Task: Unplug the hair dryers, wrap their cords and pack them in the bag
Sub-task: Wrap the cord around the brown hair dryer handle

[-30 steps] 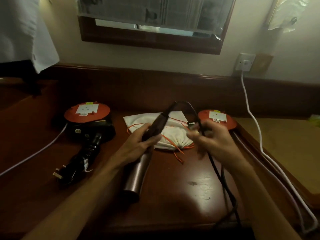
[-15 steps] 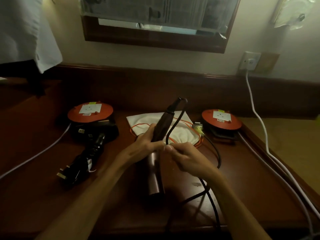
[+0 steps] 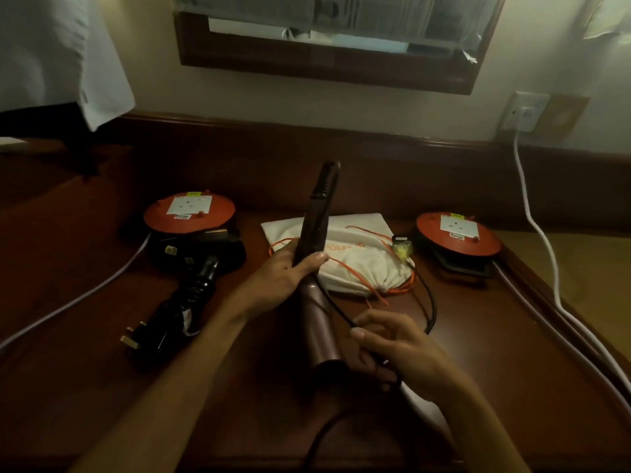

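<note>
My left hand (image 3: 283, 271) grips a slim brown hair dryer (image 3: 316, 302) around its handle, nozzle end toward me and cord end pointing up and away. Its black cord (image 3: 431, 302) loops past the bag, and my right hand (image 3: 392, 346) pinches it beside the dryer's barrel. Its plug (image 3: 402, 246) with a yellow tag lies by the bag. A white drawstring bag (image 3: 355, 264) with orange strings lies flat behind the dryer. A second, black hair dryer (image 3: 191, 298) lies at the left with its cord wrapped and its plug (image 3: 131, 339) free.
Two orange cable-reel sockets stand on the wooden desk (image 3: 239, 387), one at the left (image 3: 189, 213) and one at the right (image 3: 457, 232). White cables (image 3: 532, 220) run from a wall socket (image 3: 524, 112) down the right side. A framed mirror (image 3: 327, 63) hangs above.
My right hand has drawn the cord down from the dryer's handle to beside its barrel, nearer me. The dryer's cord end now points more upright. The view has shifted slightly.
</note>
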Tool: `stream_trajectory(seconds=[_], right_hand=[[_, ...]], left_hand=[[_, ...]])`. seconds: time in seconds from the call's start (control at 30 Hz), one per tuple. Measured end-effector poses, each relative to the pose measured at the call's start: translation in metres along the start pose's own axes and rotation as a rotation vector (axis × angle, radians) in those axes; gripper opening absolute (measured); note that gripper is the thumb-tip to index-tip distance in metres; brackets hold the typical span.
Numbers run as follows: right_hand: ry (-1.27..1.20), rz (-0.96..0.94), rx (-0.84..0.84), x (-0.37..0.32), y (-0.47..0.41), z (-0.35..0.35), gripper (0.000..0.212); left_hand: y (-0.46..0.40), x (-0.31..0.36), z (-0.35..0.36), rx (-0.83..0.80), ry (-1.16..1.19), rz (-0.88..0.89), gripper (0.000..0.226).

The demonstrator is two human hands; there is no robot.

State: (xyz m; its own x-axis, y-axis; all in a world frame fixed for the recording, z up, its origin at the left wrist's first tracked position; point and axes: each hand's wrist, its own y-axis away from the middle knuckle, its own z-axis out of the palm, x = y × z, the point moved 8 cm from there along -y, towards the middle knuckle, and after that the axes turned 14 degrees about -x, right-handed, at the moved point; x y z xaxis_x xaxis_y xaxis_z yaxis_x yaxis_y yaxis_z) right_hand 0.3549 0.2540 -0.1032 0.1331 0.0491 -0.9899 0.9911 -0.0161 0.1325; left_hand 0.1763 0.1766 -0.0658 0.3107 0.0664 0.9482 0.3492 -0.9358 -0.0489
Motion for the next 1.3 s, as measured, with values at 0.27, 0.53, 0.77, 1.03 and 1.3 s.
stream_trajectory(seconds=[0.27, 0.53, 0.77, 1.03, 1.3], right_hand=[[0.36, 0.018, 0.172, -0.025, -0.016, -0.031, 0.014], [0.44, 0.356, 0.024, -0.009, -0.013, -0.063, 0.044], [0.527, 0.518, -0.321, 0.0, 0.025, -0.062, 0.021], [0.696, 0.468, -0.28, -0.046, 0.003, -0.067, 0.023], [1.077, 0.629, -0.35, -0.048, 0.013, -0.07, 0.01]], left_hand=[[-0.008, 0.016, 0.039, -0.042, -0.511, 0.109, 0.06], [-0.013, 0.024, 0.056, -0.267, -0.696, 0.071, 0.077], [0.006, 0.051, 0.065, -0.47, -0.641, 0.034, 0.073], [0.055, 0.065, 0.119, -0.797, -1.165, -0.103, 0.105], [0.065, 0.073, 0.099, -0.832, -0.834, -0.225, 0.037]])
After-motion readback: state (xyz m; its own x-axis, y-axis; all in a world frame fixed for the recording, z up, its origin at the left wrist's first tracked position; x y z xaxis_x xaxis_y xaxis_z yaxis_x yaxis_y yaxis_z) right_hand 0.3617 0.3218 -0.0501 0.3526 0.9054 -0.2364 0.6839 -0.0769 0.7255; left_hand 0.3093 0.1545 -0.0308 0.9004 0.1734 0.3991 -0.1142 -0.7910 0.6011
